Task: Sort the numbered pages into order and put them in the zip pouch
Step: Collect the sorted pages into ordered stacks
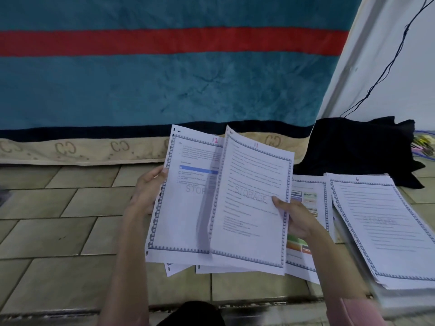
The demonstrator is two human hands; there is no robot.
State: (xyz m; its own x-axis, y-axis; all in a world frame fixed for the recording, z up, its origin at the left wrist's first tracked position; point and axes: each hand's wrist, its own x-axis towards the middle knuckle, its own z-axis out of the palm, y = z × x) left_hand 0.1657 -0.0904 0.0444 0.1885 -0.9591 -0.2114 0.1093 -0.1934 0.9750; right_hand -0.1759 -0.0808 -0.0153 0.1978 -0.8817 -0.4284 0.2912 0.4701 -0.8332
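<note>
Head view: your left hand grips page 12, right hand page 11 — sorting unfinished, no pouch seen.

Soft, even, rather dim light with a cool bluish cast; no glare. The page marked 11 throws a grey shadow band onto the page marked 12. Printed text is too soft to read. Wide-angle distortion bends the floor tiles, and the lower right corner smears with blur.
</note>
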